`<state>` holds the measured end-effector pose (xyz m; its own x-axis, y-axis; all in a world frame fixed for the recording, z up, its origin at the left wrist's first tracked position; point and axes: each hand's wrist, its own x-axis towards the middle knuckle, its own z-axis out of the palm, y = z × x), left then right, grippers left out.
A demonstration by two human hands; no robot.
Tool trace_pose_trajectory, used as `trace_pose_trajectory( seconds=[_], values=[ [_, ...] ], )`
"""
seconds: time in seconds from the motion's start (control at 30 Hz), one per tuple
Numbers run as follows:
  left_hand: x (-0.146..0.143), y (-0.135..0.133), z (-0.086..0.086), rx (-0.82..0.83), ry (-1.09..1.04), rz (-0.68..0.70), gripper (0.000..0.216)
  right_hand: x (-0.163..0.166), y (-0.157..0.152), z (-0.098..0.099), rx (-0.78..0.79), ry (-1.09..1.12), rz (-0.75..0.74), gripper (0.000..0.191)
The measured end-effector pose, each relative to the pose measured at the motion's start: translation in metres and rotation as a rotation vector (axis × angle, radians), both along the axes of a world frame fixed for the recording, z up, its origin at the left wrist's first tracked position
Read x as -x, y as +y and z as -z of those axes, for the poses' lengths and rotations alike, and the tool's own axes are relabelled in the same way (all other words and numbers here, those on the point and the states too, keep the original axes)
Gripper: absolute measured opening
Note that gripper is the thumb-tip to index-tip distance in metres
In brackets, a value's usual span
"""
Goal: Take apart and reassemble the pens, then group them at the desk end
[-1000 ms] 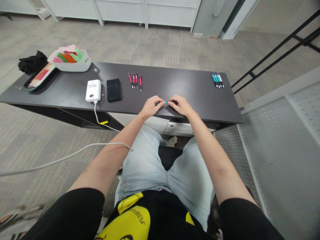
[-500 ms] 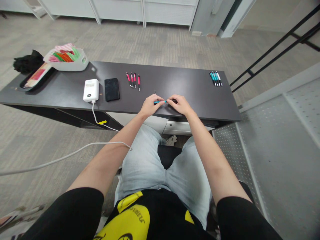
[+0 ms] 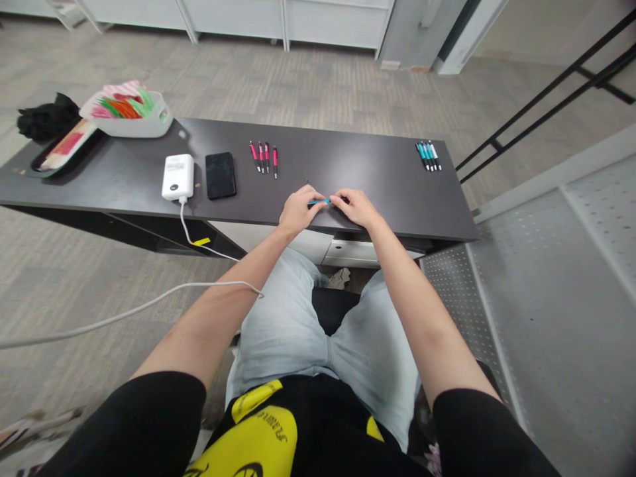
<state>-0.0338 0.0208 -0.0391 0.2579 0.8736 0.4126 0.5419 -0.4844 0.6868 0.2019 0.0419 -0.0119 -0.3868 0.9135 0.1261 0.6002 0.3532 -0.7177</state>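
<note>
A blue pen point(image 3: 320, 201) lies sideways between my two hands, just above the near edge of the dark tabletop. My left hand point(image 3: 299, 209) is closed on its left part, thumb and fingers pinching it. At the right end, my right hand point(image 3: 355, 205) pinches it too, and its fingers cover that end. A small dark piece point(image 3: 307, 181) sits on the table just beyond my left hand, too small to name. Several pink and black pens point(image 3: 263, 159) lie farther off to the left. Over at the right end, several blue and white pens point(image 3: 428, 156) lie side by side.
On the table's left are a black phone point(image 3: 220, 175) and a white power bank point(image 3: 177, 177) with a cable running to my left arm. A white basket point(image 3: 161, 119) of colourful strips, a black tray point(image 3: 42, 173) and black cloth point(image 3: 47, 119) fill the far left. Black rails point(image 3: 536, 83) stand at right.
The view has shifted slightly, so the items on the left appear a little farther left. Both hands keep their pinch on the blue pen, nearly still.
</note>
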Motion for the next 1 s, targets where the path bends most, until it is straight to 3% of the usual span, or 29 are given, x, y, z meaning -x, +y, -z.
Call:
trace_pose_trajectory(
  seconds=[0.23, 0.5, 0.77, 1.0],
  values=[
    [-0.004, -0.005, -0.007, 0.05, -0.045, -0.043, 0.007, 0.003, 0.0, 0.002, 0.048, 0.103, 0.051, 0.05],
    [-0.007, 0.0, -0.009, 0.083, -0.179, -0.09, 0.008, 0.0, 0.009, 0.01, 0.142, 0.516, 0.168, 0.06],
    [-0.005, -0.001, -0.012, 0.105, -0.168, -0.056, 0.004, -0.003, 0.005, 0.01, 0.183, 0.393, 0.086, 0.051],
    [-0.006, 0.005, -0.005, 0.107, -0.241, -0.072, 0.006, -0.004, 0.01, 0.017, 0.155, 0.409, 0.079, 0.064]
  ],
)
